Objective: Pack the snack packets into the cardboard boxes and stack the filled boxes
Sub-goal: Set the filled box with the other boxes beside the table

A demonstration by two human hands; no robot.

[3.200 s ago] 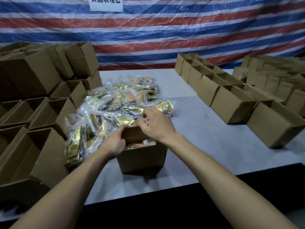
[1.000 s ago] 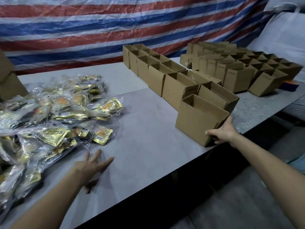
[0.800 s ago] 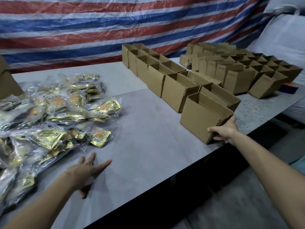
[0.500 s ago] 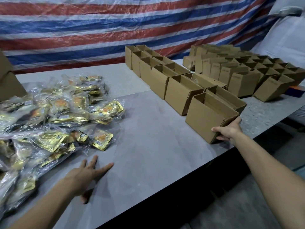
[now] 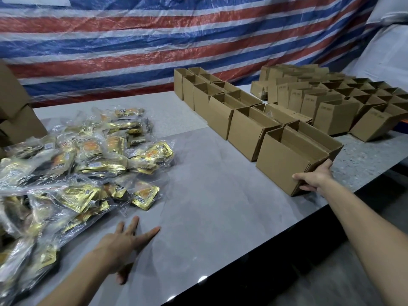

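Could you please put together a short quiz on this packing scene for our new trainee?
1. True or false: the right hand grips the nearest open cardboard box at its near corner.
2. Which hand is nearer the pile of snack packets?
3. The left hand is: A) flat on the grey table; B) holding a packet; C) inside a box.
Key: 1 true; 2 left; 3 A.

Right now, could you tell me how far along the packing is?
Done: nothing I can confirm; the brown boxes at the left edge hide their contents. In hand: the right hand grips the nearest open cardboard box, seemingly empty; the left hand rests flat on the grey table. Left: the heap of gold snack packets and the rows of open boxes.
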